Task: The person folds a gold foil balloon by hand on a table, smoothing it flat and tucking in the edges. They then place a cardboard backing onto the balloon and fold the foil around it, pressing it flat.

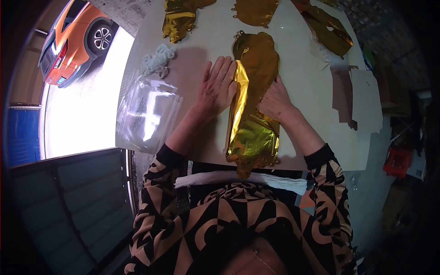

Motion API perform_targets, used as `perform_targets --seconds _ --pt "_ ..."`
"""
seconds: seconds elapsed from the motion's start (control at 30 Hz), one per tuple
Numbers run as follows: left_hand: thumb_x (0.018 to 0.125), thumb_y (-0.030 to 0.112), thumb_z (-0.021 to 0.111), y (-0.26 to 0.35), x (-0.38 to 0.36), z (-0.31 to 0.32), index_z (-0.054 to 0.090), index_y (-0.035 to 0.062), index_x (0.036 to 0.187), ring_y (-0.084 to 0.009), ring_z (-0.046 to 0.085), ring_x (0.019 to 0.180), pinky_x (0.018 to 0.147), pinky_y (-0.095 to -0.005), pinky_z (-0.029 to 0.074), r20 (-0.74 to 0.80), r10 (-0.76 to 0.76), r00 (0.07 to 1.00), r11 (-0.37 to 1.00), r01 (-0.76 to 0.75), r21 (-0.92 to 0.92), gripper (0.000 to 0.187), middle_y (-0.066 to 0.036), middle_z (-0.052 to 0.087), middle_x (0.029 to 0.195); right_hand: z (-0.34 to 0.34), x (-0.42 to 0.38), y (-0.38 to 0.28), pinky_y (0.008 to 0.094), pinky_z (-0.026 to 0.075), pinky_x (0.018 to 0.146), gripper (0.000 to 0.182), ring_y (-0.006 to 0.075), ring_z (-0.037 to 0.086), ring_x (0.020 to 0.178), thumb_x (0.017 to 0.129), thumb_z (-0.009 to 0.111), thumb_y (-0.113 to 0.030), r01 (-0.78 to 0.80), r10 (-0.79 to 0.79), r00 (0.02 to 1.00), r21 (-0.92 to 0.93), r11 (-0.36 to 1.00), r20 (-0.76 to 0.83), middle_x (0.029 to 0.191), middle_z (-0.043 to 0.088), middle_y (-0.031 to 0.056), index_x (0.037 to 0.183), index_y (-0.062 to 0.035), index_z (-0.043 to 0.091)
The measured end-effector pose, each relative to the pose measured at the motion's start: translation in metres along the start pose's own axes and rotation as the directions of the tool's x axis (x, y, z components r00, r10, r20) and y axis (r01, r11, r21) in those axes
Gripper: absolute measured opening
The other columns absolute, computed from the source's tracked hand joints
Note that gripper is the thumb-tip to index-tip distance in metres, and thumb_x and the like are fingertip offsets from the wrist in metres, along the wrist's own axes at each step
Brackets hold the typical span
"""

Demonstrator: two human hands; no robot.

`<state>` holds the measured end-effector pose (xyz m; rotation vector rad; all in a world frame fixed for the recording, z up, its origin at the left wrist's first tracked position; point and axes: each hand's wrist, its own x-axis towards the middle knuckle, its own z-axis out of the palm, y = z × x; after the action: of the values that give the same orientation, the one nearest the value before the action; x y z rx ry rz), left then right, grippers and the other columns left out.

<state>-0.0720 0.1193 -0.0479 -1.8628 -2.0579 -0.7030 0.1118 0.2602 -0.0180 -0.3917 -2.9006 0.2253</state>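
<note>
Gold foil balloon [254,105], deflated, shiny and crinkled, lies lengthwise on the pale table [302,78] right in front of the person, its near end hanging just past the table edge. Left long edge is folded over toward the middle, showing a bright yellow-gold crease; top end is rounded with a small tab. Left hand [217,87] lies flat, fingers spread and extended, palm down on the table with fingertips touching the folded edge; not clasping anything. Right hand [275,101] presses on the balloon's right side, fingers partly tucked against the foil, flat rather than gripping as far as can be seen. More gold foil balloons [181,18] lie at the far side of the table. A stack of clear plastic bags [146,112] sits left of the left hand, with white string [158,58] beyond it. Print on the bags is too small to read. No brand legible on the foil.
</note>
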Motion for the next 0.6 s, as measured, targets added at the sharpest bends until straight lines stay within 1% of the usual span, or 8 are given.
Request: perform_targets --seconds 0.03,0.07,0.17,0.27,0.37,0.47,0.57,0.6 --pt "0.100 0.026 0.059 0.004 0.002 0.002 0.053 0.0014 0.151 -0.0324 0.040 0.153 0.129 -0.0533 0.018 0.003 -0.005 1.000 1.000 0.005 0.014 0.058 -0.016 0.051 0.159 0.003 0.000 -0.001 0.0515 0.019 0.130 0.062 0.0323 0.035 0.154 0.104 0.051 -0.041 -0.010 0.011 0.999 0.014 1.000 -0.036 0.160 0.048 0.0149 0.157 -0.0094 0.045" --pt "0.100 0.026 0.058 0.006 0.003 0.003 0.052 0.0013 0.151 -0.0323 0.039 0.153 0.129 -0.0535 0.018 0.003 -0.010 1.000 1.000 0.010 0.010 0.058 -0.016 0.050 0.159 0.004 0.000 -0.002 0.0515 0.020 0.129 0.060 0.0317 0.036 0.153 0.104 0.051 -0.040 -0.020 0.022 0.997 0.030 0.999 -0.073 0.159 0.049 0.0144 0.156 -0.0093 0.047" --pt "0.099 0.025 0.057 0.010 0.006 0.003 0.052 0.0010 0.152 -0.0316 0.038 0.154 0.129 -0.0537 0.017 0.008 -0.015 1.000 1.000 0.015 0.010 0.058 -0.015 0.049 0.161 0.000 0.002 -0.003 0.0516 0.021 0.129 0.060 0.0317 0.036 0.153 0.104 0.050 -0.039 -0.045 0.047 0.999 0.075 0.996 -0.019 0.160 0.048 0.0142 0.156 -0.0081 0.046" --pt "0.099 0.025 0.057 0.014 0.010 -0.004 0.052 0.0018 0.152 -0.0309 0.038 0.154 0.129 -0.0536 0.017 -0.003 -0.025 1.000 0.999 0.025 0.031 0.058 -0.015 0.048 0.161 0.006 0.002 -0.001 0.0512 0.019 0.130 0.062 0.0316 0.035 0.154 0.104 0.050 -0.040 -0.011 0.012 0.997 0.007 1.000 -0.080 0.161 0.047 0.0139 0.157 -0.0085 0.045" --pt "0.098 0.025 0.057 0.019 0.016 -0.011 0.052 0.0032 0.153 -0.0307 0.038 0.154 0.129 -0.0537 0.017 0.003 0.003 1.000 1.000 -0.003 0.021 0.059 -0.014 0.048 0.162 0.004 0.000 -0.002 0.0512 0.017 0.130 0.063 0.0314 0.034 0.154 0.104 0.051 -0.040 -0.017 0.017 0.999 0.014 1.000 -0.039 0.161 0.046 0.0137 0.158 -0.0091 0.042" --pt "0.100 0.025 0.056 0.015 0.013 -0.001 0.052 0.0049 0.153 -0.0294 0.039 0.153 0.128 -0.0535 0.018 0.045 0.010 0.999 0.999 -0.011 0.031 0.057 -0.013 0.048 0.161 0.006 -0.004 0.002 0.0512 0.016 0.131 0.064 0.0311 0.033 0.155 0.104 0.050 -0.040 0.036 -0.036 0.996 -0.006 0.999 -0.084 0.161 0.046 0.0132 0.160 -0.0091 0.041" --pt "0.103 0.027 0.054 0.014 0.012 0.003 0.051 0.0069 0.155 -0.0282 0.041 0.151 0.128 -0.0538 0.018 0.034 0.006 0.999 0.999 -0.007 0.041 0.055 -0.012 0.050 0.160 0.005 -0.002 0.001 0.0513 0.016 0.131 0.065 0.0308 0.033 0.155 0.104 0.049 -0.040 -0.001 0.000 1.000 -0.031 1.000 -0.027 0.162 0.046 0.0127 0.161 -0.0092 0.040" --pt "0.105 0.027 0.051 0.013 0.011 0.003 0.047 0.0076 0.157 -0.0282 0.039 0.153 0.128 -0.0538 0.017 0.063 -0.004 0.998 1.000 0.002 0.029 0.056 -0.011 0.047 0.163 0.004 -0.001 0.001 0.0513 0.016 0.131 0.065 0.0316 0.033 0.155 0.104 0.048 -0.039 -0.002 0.002 1.000 -0.019 1.000 -0.027 0.162 0.045 0.0137 0.161 -0.0088 0.038"
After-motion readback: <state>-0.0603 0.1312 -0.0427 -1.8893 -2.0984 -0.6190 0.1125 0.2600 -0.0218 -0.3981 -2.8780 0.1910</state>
